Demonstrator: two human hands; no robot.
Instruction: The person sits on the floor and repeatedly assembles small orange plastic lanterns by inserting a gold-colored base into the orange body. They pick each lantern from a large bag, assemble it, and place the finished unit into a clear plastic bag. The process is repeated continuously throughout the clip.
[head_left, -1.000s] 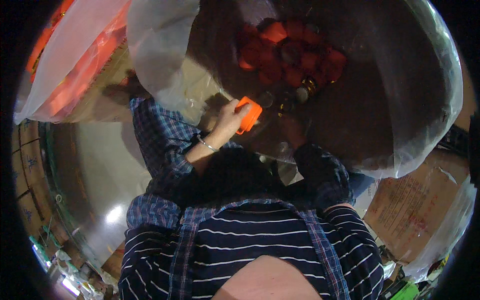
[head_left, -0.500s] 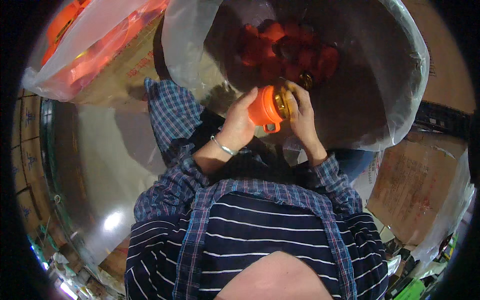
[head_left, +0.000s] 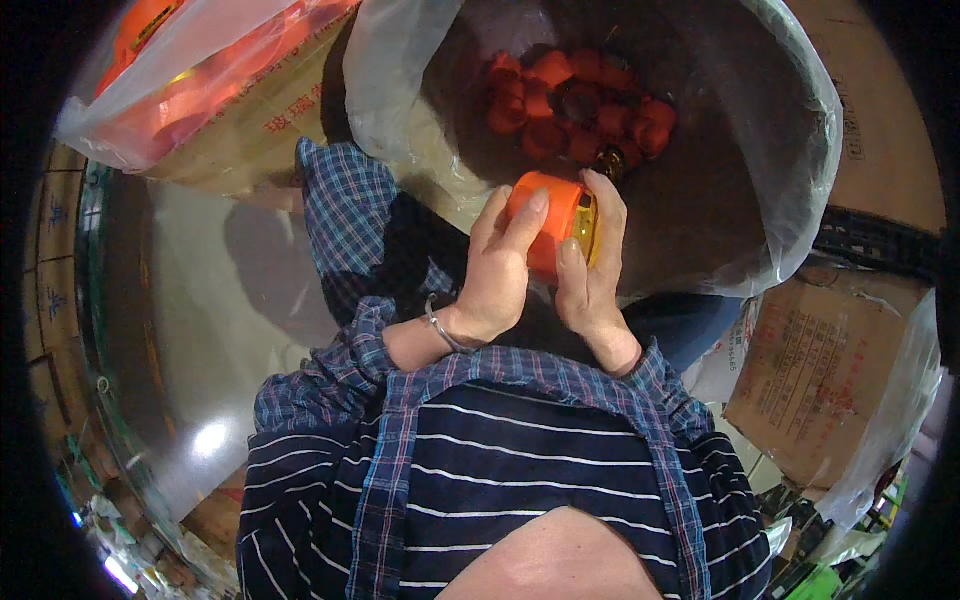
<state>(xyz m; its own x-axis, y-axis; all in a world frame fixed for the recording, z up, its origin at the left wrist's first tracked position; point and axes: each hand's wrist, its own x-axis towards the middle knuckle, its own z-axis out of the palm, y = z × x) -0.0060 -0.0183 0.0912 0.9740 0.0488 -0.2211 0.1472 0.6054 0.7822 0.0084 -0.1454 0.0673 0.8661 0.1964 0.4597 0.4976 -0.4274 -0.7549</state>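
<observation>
My left hand (head_left: 493, 278) is wrapped round the orange body of a cup-like plastic piece (head_left: 558, 218), its thumb lying along the top. At the right end of this piece is a clear amber part (head_left: 584, 238), which my right hand (head_left: 598, 290) grips with thumb and fingers. The piece lies sideways between both hands, over the near edge of a large clear plastic bag (head_left: 815, 115). Deep inside that bag rests a heap of orange pieces (head_left: 545, 105). A dark amber piece (head_left: 609, 163) shows just beyond my right fingertips.
At the upper left, a carton (head_left: 265, 125) stands with a plastic bag (head_left: 95, 135) of more orange pieces. A brown carton (head_left: 800, 385) is at the right, partly under clear film. Grey floor (head_left: 200, 330) stretches along my left.
The piece has turned, so its loop handle no longer shows. My right fingers have shifted from the amber end's far side to wrap round it. Both hands are slightly nearer each other.
</observation>
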